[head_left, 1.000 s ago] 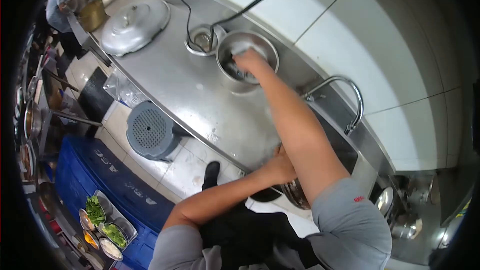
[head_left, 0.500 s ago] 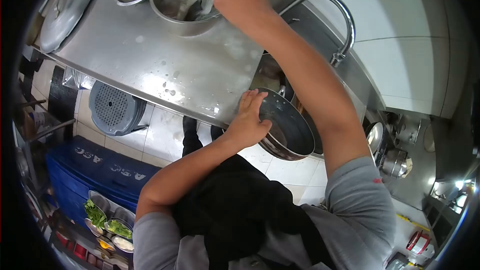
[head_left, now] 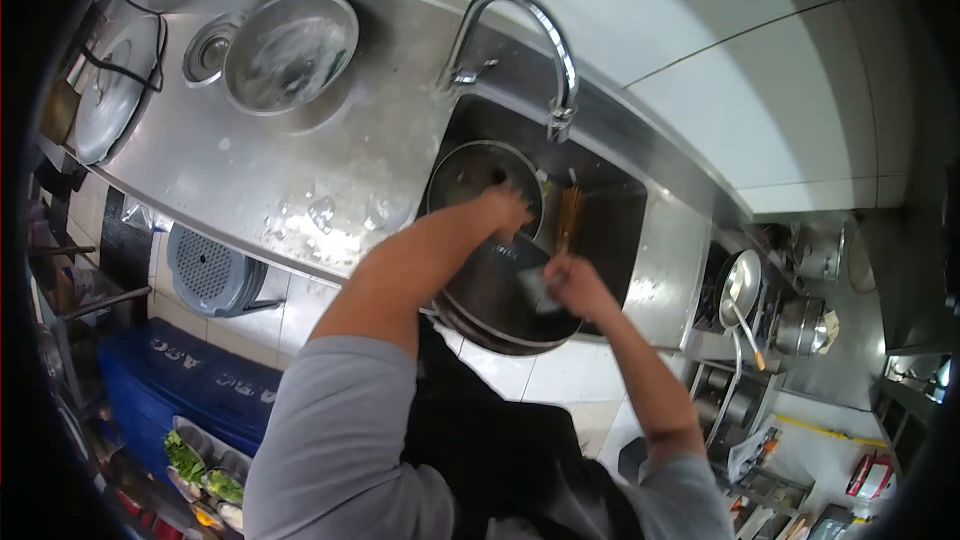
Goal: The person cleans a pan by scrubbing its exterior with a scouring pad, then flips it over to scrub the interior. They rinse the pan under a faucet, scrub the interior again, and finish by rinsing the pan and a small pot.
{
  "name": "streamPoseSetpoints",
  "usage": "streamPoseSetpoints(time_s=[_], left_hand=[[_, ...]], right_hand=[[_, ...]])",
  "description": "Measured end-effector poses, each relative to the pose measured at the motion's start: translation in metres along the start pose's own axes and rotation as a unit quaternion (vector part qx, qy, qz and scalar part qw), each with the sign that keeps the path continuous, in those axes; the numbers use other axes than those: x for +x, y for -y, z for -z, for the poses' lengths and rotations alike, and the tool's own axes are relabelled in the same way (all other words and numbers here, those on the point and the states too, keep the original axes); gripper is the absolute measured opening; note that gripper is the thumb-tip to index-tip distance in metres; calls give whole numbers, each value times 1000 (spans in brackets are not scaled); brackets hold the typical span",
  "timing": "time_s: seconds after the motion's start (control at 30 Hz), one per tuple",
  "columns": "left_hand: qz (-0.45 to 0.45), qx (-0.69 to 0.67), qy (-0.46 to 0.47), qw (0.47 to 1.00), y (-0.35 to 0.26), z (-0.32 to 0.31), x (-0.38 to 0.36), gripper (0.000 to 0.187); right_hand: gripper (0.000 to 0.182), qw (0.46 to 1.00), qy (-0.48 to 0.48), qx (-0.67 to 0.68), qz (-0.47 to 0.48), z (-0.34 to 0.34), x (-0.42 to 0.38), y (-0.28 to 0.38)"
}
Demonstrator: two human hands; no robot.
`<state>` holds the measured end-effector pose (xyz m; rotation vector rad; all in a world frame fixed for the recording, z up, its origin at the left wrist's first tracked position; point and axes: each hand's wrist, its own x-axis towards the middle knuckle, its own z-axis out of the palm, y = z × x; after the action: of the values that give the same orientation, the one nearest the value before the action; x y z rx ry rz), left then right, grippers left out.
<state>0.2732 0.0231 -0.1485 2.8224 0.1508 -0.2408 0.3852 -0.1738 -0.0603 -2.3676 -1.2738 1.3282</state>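
Note:
My left hand (head_left: pixel 510 212) is over the sink at the far rim of a wide dark pan (head_left: pixel 490 290), its fingers smeared by motion. Below and beyond it, a round pot (head_left: pixel 458 168) stands in the sink. My right hand (head_left: pixel 575 285) is closed inside the pan's right side, with a pale, flat, blurred piece (head_left: pixel 538 290) at its fingers; I cannot tell what that piece is. The pan leans over the sink's front edge, close to my apron.
A curved faucet (head_left: pixel 560 65) arches above the sink (head_left: pixel 615 230). On the counter at left stand a metal bowl (head_left: pixel 345 50) with cloudy contents and a large lid (head_left: pixel 118 90). Grey stools (head_left: pixel 208 260) and a blue chest (head_left: pixel 150 390) are below left. A frying pan (head_left: pixel 740 285) sits at right.
My right hand has left the metal bowl and come back to the pan. My left hand has moved along the pan's far rim. My view has shifted, showing more of the sink.

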Motion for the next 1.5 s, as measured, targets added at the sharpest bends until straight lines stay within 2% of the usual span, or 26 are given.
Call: streamPoseSetpoints(time_s=[0.03, 0.07, 0.17, 0.23, 0.27, 0.33, 0.4, 0.43, 0.5, 0.6, 0.63, 0.7, 0.73, 0.8, 0.9, 0.97, 1.0, 1.07, 1.1, 1.13, 1.2, 1.27, 1.33, 1.4, 1.47, 1.5], left_hand=[[-2, 26, 179, 983, -4, 6, 13, 52], [-2, 25, 174, 984, -5, 9, 22, 52], [-6, -38, 223, 974, -3, 18, 30, 53], [-5, -79, 131, 988, -16, 38, 26, 46], [-13, -76, 133, 988, -22, 51, 25, 46], [17, -18, 28, 999, -39, 72, 16, 37], [39, -20, 13, 999, -50, 98, -4, 34], [70, -27, -1, 997, -54, 103, -16, 31], [116, -49, -6, 992, -64, 100, -38, 33], [179, -119, -27, 976, -74, 68, -76, 44], [214, -208, 53, 953, -74, 61, -80, 46], [278, -421, 171, 846, -71, 22, -83, 45], [303, -540, 205, 758, -69, -3, -87, 42], [311, -549, 214, 746, -75, -13, -97, 37], [301, -543, 156, 768, -78, 8, -109, 41], [292, -452, 131, 833, -88, 31, -119, 45], [294, -460, 138, 826, -94, 35, -124, 45], [343, -473, 95, 806, -101, 38, -130, 49], [308, -444, -9, 841, -102, 11, -136, 43], [306, -446, -9, 841, -98, -8, -139, 43], [278, -354, -153, 880, -90, -29, -143, 40], [296, -412, -103, 855, -87, -2, -148, 36], [314, -463, -56, 827, -84, 11, -145, 32], [318, -610, -10, 726, -86, 9, -140, 27], [299, -600, -22, 742, -86, 4, -136, 26], [281, -589, -28, 757, -87, 1, -136, 25]], right_hand=[[28, 997, 1, -45, 58, 0, -2, -8], [32, 990, 8, -88, 111, 0, -5, -12], [43, 985, 23, -160, 55, 6, 0, -35], [48, 976, 28, -214, 37, 12, -2, -63], [52, 972, -12, -233, 11, 17, -1, -72], [56, 969, -51, -241, -25, 12, -2, -92], [60, 969, -214, -122, -17, 18, 7, -104], [60, 969, -216, -118, -17, 16, 7, -99], [61, 938, -334, -88, 12, -2, 15, -73], [51, 947, -311, -63, 53, -30, 42, -49], [51, 947, -311, -56, 61, -41, 51, -45], [28, 971, -164, -32, 169, -73, 68, -47], [28, 970, -165, -25, 177, -95, 83, -56], [18, 966, -44, 127, 223, -136, 111, -75], [13, 977, -47, 136, 158, -117, 123, -36], [16, 963, -153, 70, 211, -102, 138, -9], [15, 944, -209, -76, 243, -90, 145, -1], [14, 867, -256, -332, 268, -45, 164, -2], [14, 821, -251, -439, 265, -16, 170, -7], [16, 782, -278, -489, 270, 7, 165, -17], [16, 778, -262, -505, 266, 26, 145, -28], [17, 831, -139, -529, 100, 23, 106, -34], [24, 923, -33, -384, 4, -4, 68, -29], [27, 986, 23, -127, 103, -51, 71, -45], [31, 966, -107, 185, 147, -89, 66, -6], [31, 966, -105, 186, 147, -83, 66, -1]])
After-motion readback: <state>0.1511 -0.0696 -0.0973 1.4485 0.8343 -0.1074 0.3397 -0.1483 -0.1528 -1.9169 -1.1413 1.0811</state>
